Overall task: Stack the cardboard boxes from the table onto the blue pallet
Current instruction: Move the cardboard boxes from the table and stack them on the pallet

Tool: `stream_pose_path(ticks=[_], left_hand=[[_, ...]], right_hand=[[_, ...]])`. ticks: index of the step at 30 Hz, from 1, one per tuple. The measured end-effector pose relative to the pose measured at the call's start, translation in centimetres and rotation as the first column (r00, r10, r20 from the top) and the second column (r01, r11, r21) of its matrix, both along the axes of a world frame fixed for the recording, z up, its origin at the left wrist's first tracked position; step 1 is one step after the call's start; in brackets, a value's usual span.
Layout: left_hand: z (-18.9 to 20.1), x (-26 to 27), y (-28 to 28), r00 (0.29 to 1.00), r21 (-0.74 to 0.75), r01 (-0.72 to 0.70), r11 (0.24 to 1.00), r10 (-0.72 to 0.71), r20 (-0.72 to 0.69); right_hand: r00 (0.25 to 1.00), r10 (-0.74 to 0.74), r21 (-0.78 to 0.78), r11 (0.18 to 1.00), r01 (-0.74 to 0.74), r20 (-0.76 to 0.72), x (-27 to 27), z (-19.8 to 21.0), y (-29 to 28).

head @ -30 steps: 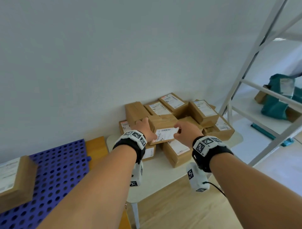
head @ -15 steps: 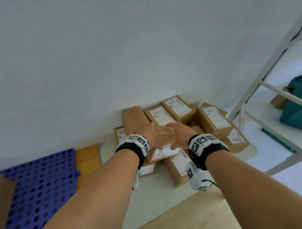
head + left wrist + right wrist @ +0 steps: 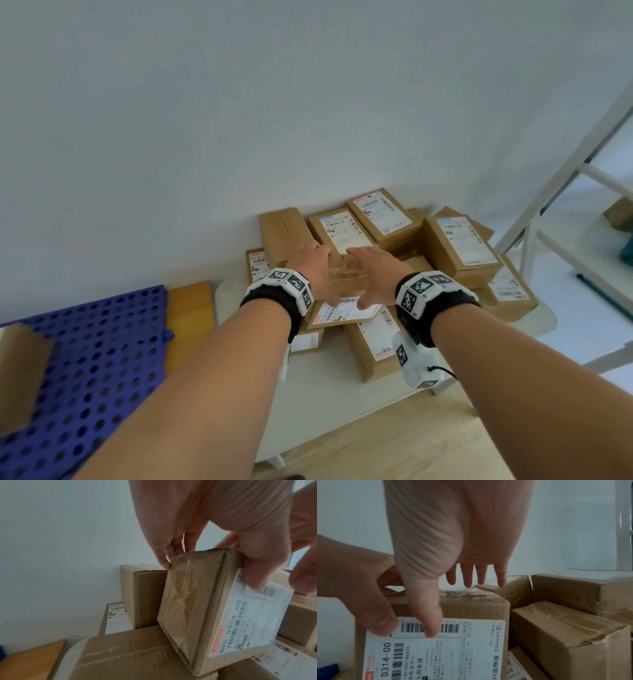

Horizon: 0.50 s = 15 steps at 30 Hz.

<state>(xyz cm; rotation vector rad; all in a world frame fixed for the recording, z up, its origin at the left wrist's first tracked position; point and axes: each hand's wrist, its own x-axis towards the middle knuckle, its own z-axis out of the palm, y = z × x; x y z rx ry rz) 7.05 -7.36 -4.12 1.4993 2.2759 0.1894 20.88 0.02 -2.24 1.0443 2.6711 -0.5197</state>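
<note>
Several brown cardboard boxes (image 3: 459,246) with white labels lie piled on the small white table (image 3: 329,387). My left hand (image 3: 317,270) grips the front middle labelled box (image 3: 342,312), which is tilted with its label toward me. In the left wrist view, the left hand (image 3: 205,573) has its thumb on the label and its fingers behind the top edge of the box (image 3: 192,608). My right hand (image 3: 453,608) lays its thumb on the label of the same box (image 3: 471,642), its fingers (image 3: 481,574) straight above the top edge. The blue pallet (image 3: 89,359) lies at the left.
One cardboard box (image 3: 20,375) sits on the pallet at the left edge. An orange wooden board (image 3: 190,318) lies between pallet and table. A white shelf frame (image 3: 548,192) stands at the right. A plain wall is right behind the pile.
Both hands have reached farther over the labelled box. The right hand's fingers went from curled on the box to straight. The view swung to the right and back.
</note>
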Motion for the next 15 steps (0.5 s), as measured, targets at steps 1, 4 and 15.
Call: stream_pose_path(ticks=[1,4,15], left_hand=[[0.2,0.2,-0.2,1.0,0.007,-0.004,1.0,0.004,-0.005],[1.0,0.9,-0.9,1.0,0.016,-0.016,1.0,0.016,0.005],[4.4,2.5,-7.1,0.994,0.018,-0.104,0.994,0.104,0.041]], right_hand=[[1.0,0.012,0.001,1.0,-0.012,0.0,0.1,0.2,-0.1],[0.999,0.038,0.017,0.999,-0.038,-0.004,0.3,0.8,-0.6],[0.991,0.134,0.038,0.99,-0.133,-0.017,0.9,2.9,-4.9]])
